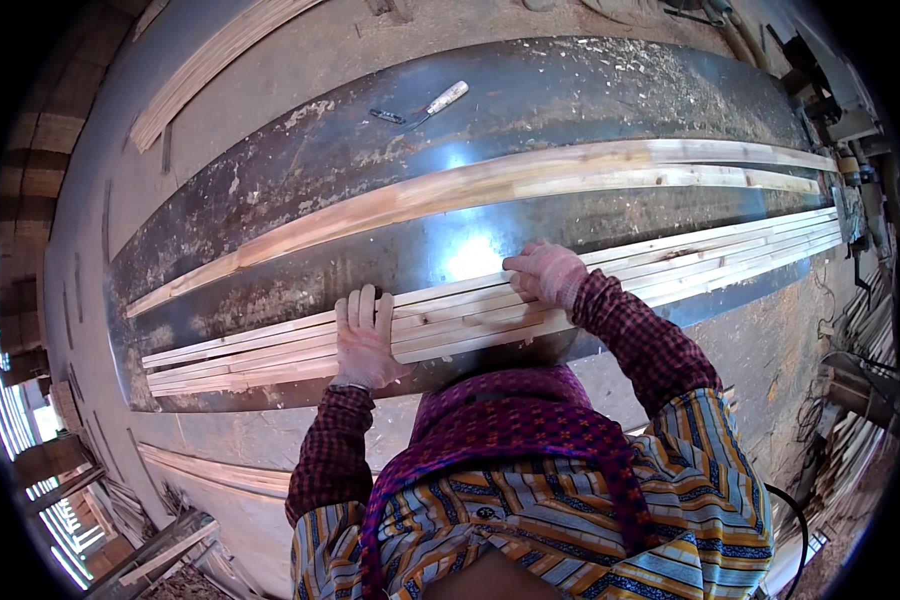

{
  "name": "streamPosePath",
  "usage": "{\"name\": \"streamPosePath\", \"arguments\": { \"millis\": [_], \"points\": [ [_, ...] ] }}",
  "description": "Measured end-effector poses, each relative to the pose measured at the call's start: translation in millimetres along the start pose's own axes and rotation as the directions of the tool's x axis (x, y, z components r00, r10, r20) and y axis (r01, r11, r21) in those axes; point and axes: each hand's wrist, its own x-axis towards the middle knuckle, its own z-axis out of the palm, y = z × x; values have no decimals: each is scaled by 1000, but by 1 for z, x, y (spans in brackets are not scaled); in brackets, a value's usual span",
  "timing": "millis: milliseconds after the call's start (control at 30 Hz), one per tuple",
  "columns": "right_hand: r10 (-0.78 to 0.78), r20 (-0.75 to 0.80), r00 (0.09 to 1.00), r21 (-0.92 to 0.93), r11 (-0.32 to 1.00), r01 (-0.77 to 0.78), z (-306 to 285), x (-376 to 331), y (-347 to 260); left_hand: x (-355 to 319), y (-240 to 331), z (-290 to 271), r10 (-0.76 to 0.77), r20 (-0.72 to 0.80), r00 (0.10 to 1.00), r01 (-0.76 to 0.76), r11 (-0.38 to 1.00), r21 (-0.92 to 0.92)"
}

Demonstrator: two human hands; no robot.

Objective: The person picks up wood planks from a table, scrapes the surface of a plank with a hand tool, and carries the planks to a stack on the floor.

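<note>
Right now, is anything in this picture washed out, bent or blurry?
In the head view, white glare washes out part of the dark tabletop; in that same head view, the far boards look bowed, as fisheye lenses bend straight edges, and the corners go black; also there, both hands look reasonably sharp.

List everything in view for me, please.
worktop: 1, dark, centre
near wooden strips: several, pale, along worktop
far wooden strips: at least 2, tan, beyond
handled tool: 1, pale handle, far worktop
small object: 1, dark, beside tool
stacked strips: several, tan, upper left
low strips: several, tan, lower left
floor: 1, greyish, around worktop
boards: several, brown, left rim
equipment: several, dark, right rim
scrap wood: many, pale, lower right
apron: 1, purple, lower centre
shirt: 1, multicoloured stripes, bottom
left hand: 1, pale glove, on near strips
right hand: 1, pale glove, on near strips
</note>
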Motion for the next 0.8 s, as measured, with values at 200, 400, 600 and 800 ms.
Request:
{"name": "streamPosePath", "arguments": {
  "millis": [200, 400, 600, 800],
  "points": [
    [170, -373, 912, 388, 921, -13, -18, -31, 29, 10, -3, 7, 37, 23, 999, -33, 989, -142],
    [-32, 186, 982, -491, 863, 121, -55, -75, -2, 9, -1, 18, 102, -142, 985, -113, 991, -72],
    [99, 343, 934, -459, 885, 75, -61, -65, -11, 10, 4, 10, 89, -63, 994, -92, 994, -56],
    [147, 329, 933, -471, 882, 27, -60, -77, -18, 11, 13, -2, 26, 149, 988, -26, 1000, -1]
  ]
}}
